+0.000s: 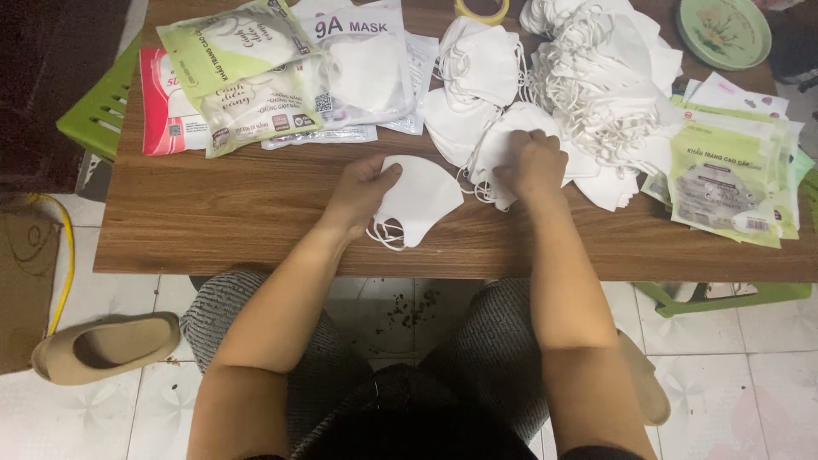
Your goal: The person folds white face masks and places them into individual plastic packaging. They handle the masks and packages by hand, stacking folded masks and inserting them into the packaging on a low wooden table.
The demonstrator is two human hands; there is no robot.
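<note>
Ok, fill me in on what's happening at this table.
A person sits at a wooden table sorting white face masks. The left hand holds one folded mask flat near the table's front edge, while the right hand reaches into a small stack of masks beside it. A big loose pile of masks lies behind the right hand. Packets lie at the back left, and more green packets are stacked at the right.

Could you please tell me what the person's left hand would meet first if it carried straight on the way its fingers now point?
Probably the loose white fabric masks piled on the brown wooden table. The left hand already grips one folded white mask, pointing up-right toward them, though depth is unclear.
</note>
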